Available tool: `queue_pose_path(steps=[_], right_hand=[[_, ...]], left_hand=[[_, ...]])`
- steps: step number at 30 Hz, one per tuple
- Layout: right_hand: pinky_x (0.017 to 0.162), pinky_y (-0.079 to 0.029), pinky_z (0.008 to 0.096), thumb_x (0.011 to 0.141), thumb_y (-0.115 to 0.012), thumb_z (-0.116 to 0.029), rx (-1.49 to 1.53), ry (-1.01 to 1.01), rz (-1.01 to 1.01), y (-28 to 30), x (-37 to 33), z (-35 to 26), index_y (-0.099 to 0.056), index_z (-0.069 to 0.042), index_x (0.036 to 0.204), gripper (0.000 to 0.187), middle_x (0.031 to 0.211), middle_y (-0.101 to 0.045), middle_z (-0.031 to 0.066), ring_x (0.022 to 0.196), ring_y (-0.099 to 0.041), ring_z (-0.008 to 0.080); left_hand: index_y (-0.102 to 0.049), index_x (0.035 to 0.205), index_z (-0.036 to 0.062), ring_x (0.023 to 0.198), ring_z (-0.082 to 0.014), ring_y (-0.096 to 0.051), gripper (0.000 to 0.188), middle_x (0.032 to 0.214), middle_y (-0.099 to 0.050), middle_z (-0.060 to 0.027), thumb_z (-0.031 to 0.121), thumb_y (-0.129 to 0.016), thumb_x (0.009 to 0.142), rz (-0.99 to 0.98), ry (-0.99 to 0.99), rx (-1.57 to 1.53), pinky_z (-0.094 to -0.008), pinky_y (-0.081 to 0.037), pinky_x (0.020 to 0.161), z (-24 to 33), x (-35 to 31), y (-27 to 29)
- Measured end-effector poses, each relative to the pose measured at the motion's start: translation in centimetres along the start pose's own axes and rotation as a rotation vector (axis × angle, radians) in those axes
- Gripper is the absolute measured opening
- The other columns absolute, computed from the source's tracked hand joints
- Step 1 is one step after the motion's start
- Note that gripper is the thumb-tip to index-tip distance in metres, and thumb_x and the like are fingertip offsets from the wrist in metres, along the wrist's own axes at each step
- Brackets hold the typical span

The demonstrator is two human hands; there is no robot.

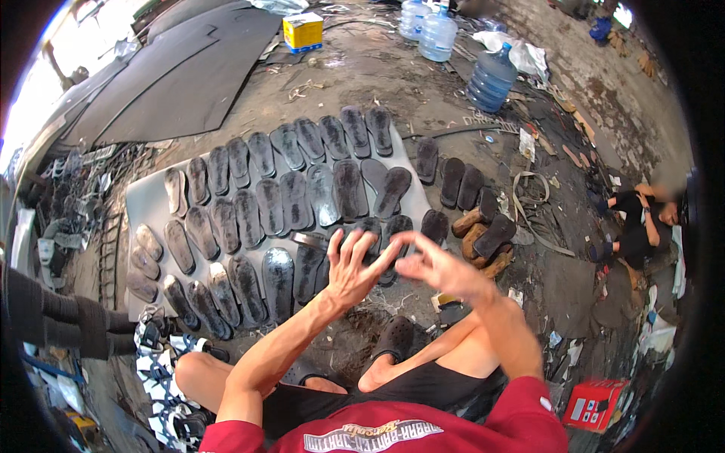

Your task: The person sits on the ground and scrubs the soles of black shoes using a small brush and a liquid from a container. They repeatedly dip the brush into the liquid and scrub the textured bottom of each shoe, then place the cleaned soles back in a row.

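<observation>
My left hand [355,263] hovers over the near part of the sole rows, its fingers spread and bent. My right hand [447,269] is just beside it, slightly blurred, with fingers stretched toward the left fingertips. Nothing shows in either hand. Below and around them, dark foot-shaped shoe soles [321,196] lie in rows on a grey sheet [151,198]; some look wet and shiny, like the sole [278,283] left of my hands. A round metal rim [310,241], perhaps of a tin, shows next to my left thumb. My left hand partly hides several soles.
More soles [495,235] sit in a pile to the right on wooden shoe forms [470,221]. Black sheets [181,83], a yellow box [303,32] and blue water jugs [492,78] stand farther off. A red box [593,405] is near right; another person [642,226] sits at far right.
</observation>
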State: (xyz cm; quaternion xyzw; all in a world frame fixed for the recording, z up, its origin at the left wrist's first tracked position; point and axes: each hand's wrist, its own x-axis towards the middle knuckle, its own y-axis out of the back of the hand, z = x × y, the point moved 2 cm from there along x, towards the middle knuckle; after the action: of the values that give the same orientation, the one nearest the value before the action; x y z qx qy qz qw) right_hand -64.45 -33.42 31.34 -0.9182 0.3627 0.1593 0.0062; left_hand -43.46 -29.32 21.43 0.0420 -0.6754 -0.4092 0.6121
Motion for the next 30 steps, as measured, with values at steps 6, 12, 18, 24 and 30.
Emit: queue_pose_path(steps=[6,12,18,24,30], right_hand=[[0.096,-0.054,0.0309,0.107,-0.076,-0.039,0.233,-0.039,0.339,-6.8,-3.9,4.3,-0.050,-0.002,0.149,0.062,0.109,-0.080,0.0124,0.110,-0.070,0.0122],[0.092,-0.057,0.0299,0.098,-0.086,-0.040,0.185,0.067,0.484,-9.5,-5.4,1.2,-0.049,-0.001,0.147,0.073,0.110,-0.082,0.0178,0.102,-0.074,0.0150],[0.084,-0.059,0.0299,0.096,-0.084,-0.049,0.473,0.346,0.610,-10.8,-3.3,3.6,-0.060,-0.003,0.136,0.066,0.112,-0.075,0.0089,0.094,-0.070,0.0138],[0.074,-0.055,0.0313,0.102,-0.052,-0.083,1.014,0.297,0.519,-12.3,1.6,7.7,-0.067,-0.002,0.117,0.084,0.097,-0.068,0.0044,0.082,-0.065,0.0139],[0.075,-0.048,0.0386,0.097,-0.048,-0.091,1.304,0.293,0.611,-7.6,2.6,5.5,-0.057,-0.006,0.108,0.087,0.088,-0.058,0.0080,0.078,-0.055,0.0208]], left_hand=[[-0.061,0.151,0.0231,0.115,-0.0314,-0.060,0.099,0.122,-0.060,-0.0075,0.016,-0.090,0.057,-0.283,0.148,-0.198,-0.0559,-0.040,0.109,2.4,-2.5,6.6],[-0.063,0.139,0.0116,0.111,-0.0324,-0.062,0.094,0.118,-0.063,-0.0088,0.015,-0.094,0.050,-0.214,0.297,-0.207,-0.0501,-0.042,0.101,5.5,-3.5,11.9],[-0.059,0.137,0.0088,0.107,-0.0355,-0.062,0.092,0.114,-0.064,-0.0107,0.015,-0.094,0.052,-0.153,0.559,-0.423,-0.0467,-0.045,0.097,8.3,-1.3,13.4],[-0.054,0.142,0.0058,0.106,-0.0281,-0.063,0.088,0.115,-0.063,-0.0120,0.010,-0.091,0.062,-0.237,0.689,-0.508,-0.0424,-0.050,0.097,9.7,-0.4,13.3],[-0.047,0.149,-0.0011,0.098,-0.0216,-0.064,0.080,0.112,-0.067,-0.0141,0.022,-0.081,0.080,0.102,1.052,-1.225,-0.0355,-0.054,0.088,4.4,-2.4,17.7]])
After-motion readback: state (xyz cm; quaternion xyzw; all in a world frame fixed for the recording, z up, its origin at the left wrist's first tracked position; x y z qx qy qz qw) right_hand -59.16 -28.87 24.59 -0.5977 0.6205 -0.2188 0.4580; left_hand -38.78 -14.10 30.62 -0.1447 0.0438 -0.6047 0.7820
